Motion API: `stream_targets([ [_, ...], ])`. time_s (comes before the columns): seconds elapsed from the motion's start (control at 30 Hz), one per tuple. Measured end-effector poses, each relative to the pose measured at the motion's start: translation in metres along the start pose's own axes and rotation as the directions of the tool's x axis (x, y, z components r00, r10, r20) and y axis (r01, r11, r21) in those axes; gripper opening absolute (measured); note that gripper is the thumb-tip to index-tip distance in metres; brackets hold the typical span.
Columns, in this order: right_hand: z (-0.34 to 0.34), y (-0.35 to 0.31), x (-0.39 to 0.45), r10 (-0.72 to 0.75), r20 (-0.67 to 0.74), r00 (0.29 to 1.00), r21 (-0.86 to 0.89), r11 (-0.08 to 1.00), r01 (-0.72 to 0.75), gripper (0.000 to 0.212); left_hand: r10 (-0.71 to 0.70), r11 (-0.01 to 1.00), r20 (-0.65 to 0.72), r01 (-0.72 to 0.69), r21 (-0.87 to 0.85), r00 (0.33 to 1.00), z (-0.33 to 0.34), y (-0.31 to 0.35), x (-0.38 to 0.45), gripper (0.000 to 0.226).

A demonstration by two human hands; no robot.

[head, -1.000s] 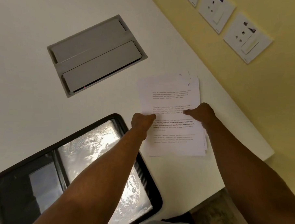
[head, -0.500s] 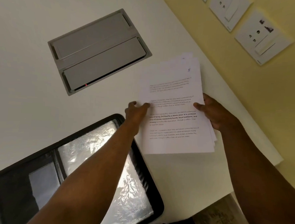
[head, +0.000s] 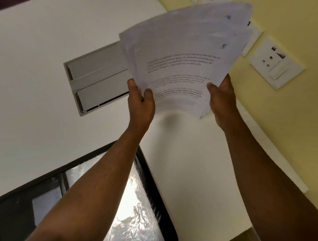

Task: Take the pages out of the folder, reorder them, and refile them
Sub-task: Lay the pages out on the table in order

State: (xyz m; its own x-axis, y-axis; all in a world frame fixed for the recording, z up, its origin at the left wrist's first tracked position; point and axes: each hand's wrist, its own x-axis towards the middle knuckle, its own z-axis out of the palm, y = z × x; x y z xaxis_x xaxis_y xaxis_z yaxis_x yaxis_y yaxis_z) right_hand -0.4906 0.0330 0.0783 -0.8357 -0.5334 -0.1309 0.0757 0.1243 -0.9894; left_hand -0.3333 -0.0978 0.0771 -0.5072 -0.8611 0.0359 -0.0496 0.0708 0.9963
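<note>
1. Pages (head: pixel 184 54) that lay flat on the white desk (head: pixel 47 79) a second ago are now lifted above it and fanned, so reordering looks underway; the open black folder (head: pixel 152 174) waits below.
2. Left hand (head: pixel 139 103) pinches the stack's lower left edge.
3. Right hand (head: pixel 222 99) grips its lower right edge, thumb on top.

You have one view only, worn on your head, so nothing is shared with a second camera. It looks forward and steeply down along both forearms. Your left hand (head: pixel 141 101) and right hand (head: pixel 222 99) sit near mid-frame, close to the lens. The wide angle takes in the table (head: pixel 38 78) left of your hands and the wall (head: pixel 291 117) to their right.
</note>
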Motion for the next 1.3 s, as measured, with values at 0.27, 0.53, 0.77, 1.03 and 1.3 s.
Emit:
stream_targets([
  [0.27, 0.023, 0.01, 0.002, -0.009, -0.112, 0.994, -0.06, 0.998, 0.002, 0.048, -0.079, 0.997, -0.006, 0.079, -0.003, 0.997, 0.011, -0.018, 0.005, 0.036],
  [0.53, 0.034, 0.009, 0.014, 0.021, -0.22, 0.975, 0.049, 0.999, -0.01, 0.041, -0.153, 0.985, -0.063, 0.148, -0.087, 0.986, 0.019, -0.015, 0.024, 0.043],
  [0.77, 0.045, 0.02, 0.023, -0.021, -0.2, 0.98, -0.075, 0.997, 0.006, 0.038, -0.203, 0.973, -0.034, 0.198, -0.121, 0.979, 0.014, -0.02, 0.033, 0.032],
  [1.03, 0.072, 0.039, 0.021, -0.005, -0.175, 0.985, 0.005, 1.0, 0.006, 0.047, -0.167, 0.983, -0.093, 0.159, -0.086, 0.982, 0.0, -0.042, 0.028, 0.034],
  [1.3, 0.127, 0.012, 0.036, -0.099, 0.044, 0.994, -0.262, 0.959, 0.107, 0.034, -0.148, 0.988, -0.305, 0.154, -0.006, 0.941, -0.069, -0.04, 0.061, 0.022],
])
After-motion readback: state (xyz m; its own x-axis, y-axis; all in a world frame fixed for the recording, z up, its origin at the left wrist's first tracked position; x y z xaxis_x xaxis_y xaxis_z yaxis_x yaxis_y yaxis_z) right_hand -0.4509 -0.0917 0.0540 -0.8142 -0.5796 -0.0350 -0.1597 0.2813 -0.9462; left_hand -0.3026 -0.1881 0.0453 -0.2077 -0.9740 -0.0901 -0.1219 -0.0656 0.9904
